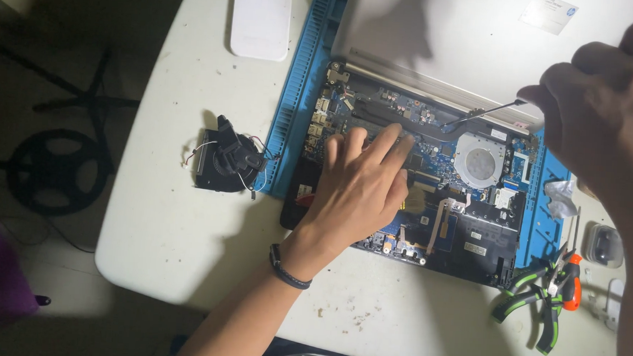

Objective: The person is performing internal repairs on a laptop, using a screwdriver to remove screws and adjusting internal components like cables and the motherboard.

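An opened laptop [472, 229] lies on a blue work mat [299, 90], its blue circuit board and round silver fan housing [480, 161] bare. My left hand [359, 191] rests flat on the board, fingers spread and pressing down near a black heat pipe [434, 130]. My right hand [608, 114] is closed around a thin screwdriver [489, 111], whose tip reaches the board close to the hinge edge. The laptop's silver lid [468, 41] stands open behind.
A removed black fan [227, 159] with loose wires lies left of the mat on the white table [184, 229]. Green-handled pliers [534, 301] and an orange-handled tool [574, 282] lie at right. A white flat object [261, 16] sits at the back.
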